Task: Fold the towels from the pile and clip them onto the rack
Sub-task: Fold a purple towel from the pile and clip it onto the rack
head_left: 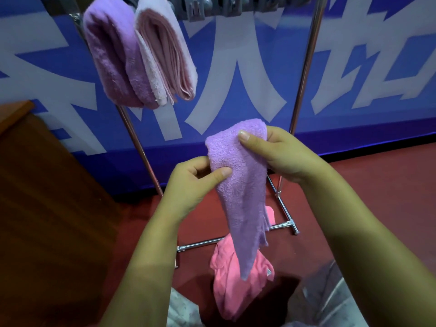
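Observation:
A lilac towel [238,190] hangs folded lengthwise between my hands in the middle of the view. My right hand [280,152] pinches its top end with the thumb on the front. My left hand [191,182] grips its left edge a little lower. Its loose tail drops toward a pink towel [236,286] lying on the floor below. At the top left, a folded purple towel [111,57] and a folded pale pink towel [165,57] hang from the metal rack [306,62]. Grey clips [226,5] sit along the top bar.
A brown wooden cabinet [47,197] stands at the left. A blue banner with large white characters [236,79] covers the wall behind the rack. The rack's base bars [280,225] rest on the red floor [382,190]. My patterned trousers [330,298] show at the bottom.

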Tool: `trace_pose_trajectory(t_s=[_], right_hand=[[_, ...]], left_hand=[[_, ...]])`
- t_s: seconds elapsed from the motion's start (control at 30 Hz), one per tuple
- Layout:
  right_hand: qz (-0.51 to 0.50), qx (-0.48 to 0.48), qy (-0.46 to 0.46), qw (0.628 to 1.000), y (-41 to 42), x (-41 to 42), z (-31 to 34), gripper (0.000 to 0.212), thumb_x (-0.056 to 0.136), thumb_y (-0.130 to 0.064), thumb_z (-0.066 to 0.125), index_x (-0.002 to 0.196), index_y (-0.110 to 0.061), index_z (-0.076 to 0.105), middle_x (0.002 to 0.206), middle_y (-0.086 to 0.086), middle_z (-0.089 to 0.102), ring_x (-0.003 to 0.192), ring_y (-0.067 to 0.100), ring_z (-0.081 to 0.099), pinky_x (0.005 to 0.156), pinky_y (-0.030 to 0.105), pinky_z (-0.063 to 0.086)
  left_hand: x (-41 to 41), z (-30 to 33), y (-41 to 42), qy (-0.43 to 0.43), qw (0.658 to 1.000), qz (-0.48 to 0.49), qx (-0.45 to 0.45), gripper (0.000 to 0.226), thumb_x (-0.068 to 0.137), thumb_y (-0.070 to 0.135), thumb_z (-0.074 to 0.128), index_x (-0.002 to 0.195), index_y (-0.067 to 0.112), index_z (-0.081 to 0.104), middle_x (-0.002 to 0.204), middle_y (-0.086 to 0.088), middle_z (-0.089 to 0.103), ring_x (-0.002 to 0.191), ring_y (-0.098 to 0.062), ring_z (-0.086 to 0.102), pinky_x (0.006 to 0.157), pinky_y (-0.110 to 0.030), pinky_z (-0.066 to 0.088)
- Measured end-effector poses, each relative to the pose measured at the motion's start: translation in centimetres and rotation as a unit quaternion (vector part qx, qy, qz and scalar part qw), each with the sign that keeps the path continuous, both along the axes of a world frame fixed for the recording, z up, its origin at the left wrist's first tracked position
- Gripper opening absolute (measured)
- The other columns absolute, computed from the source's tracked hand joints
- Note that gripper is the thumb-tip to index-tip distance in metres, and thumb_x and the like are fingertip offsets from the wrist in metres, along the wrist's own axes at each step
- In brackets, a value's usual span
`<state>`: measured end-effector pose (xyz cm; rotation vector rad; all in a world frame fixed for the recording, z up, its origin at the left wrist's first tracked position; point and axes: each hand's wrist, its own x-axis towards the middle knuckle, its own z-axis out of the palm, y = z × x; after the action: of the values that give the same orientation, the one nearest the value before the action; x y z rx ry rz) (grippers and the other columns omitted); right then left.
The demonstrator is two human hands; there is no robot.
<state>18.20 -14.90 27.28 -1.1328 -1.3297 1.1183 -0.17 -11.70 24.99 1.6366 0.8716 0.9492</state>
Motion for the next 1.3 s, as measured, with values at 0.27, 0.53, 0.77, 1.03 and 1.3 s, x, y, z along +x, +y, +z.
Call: trace_pose_trajectory(t_s=[0.27, 0.53, 0.77, 1.03, 1.3], right_hand=[[0.041, 0.001, -0.040, 0.998, -0.2, 0.4, 1.4, 0.017, 0.080, -0.037, 0.066, 0.089, -0.023, 0.069, 0.086, -0.011, 0.075, 0.086, 0.006, 0.070, 0.075, 0.020, 0.055], [-0.055, 0.062, -0.093, 0.992, -0.3, 1.0, 1.8, 0.022, 0.080, -0.006, 0.071, 0.102, -0.008, 0.071, 0.108, 0.011, 0.071, 0.105, 0.026, 0.066, 0.097, 0.042, 0.050], [-0.056, 0.138, -0.054, 0.987, -0.1, -0.4, 2.1, 0.029, 0.082, -0.003, 0.067, 0.094, -0.029, 0.068, 0.112, -0.012, 0.066, 0.108, -0.002, 0.059, 0.092, 0.016, 0.047], [-0.048, 0.153, 0.060, 0.985, 0.2, -1.1, 2.3, 0.020, 0.080, -0.005, 0.064, 0.092, -0.020, 0.071, 0.086, -0.005, 0.075, 0.088, 0.011, 0.068, 0.082, 0.029, 0.056], [-0.094, 0.138, 0.196, 0.966, 0.7, -0.7, 2.1, 0.058, 0.067, -0.024, 0.082, 0.109, -0.019, 0.042, 0.087, 0.000, 0.074, 0.079, 0.014, 0.070, 0.070, 0.029, 0.058]], left_hand=[[0.8, 2.4, -0.5, -0.080, 0.994, 0.031, 0.074, 0.025, 0.082, 0.005, 0.067, 0.075, 0.028, 0.070, 0.074, 0.015, 0.072, 0.074, -0.001, 0.065, 0.072, -0.021, 0.054], [0.8, 2.7, -0.3, -0.084, 0.985, 0.077, 0.130, 0.018, 0.079, 0.010, 0.071, 0.077, 0.028, 0.071, 0.078, 0.008, 0.068, 0.076, -0.002, 0.061, 0.074, -0.024, 0.052], [0.0, 3.3, 0.9, -0.086, 0.972, 0.109, 0.189, 0.014, 0.074, 0.025, 0.075, 0.087, 0.020, 0.074, 0.102, 0.012, 0.054, 0.097, -0.002, 0.055, 0.090, -0.021, 0.044], [0.6, 3.0, -0.2, -0.130, 0.990, 0.013, 0.051, 0.015, 0.074, 0.017, 0.069, 0.086, 0.025, 0.067, 0.078, 0.017, 0.073, 0.077, 0.002, 0.067, 0.068, -0.014, 0.052], [2.5, 6.2, 0.7, -0.149, 0.981, 0.013, 0.123, 0.027, 0.082, -0.001, 0.065, 0.093, 0.024, 0.066, 0.080, 0.017, 0.073, 0.080, 0.001, 0.066, 0.073, -0.017, 0.052]])
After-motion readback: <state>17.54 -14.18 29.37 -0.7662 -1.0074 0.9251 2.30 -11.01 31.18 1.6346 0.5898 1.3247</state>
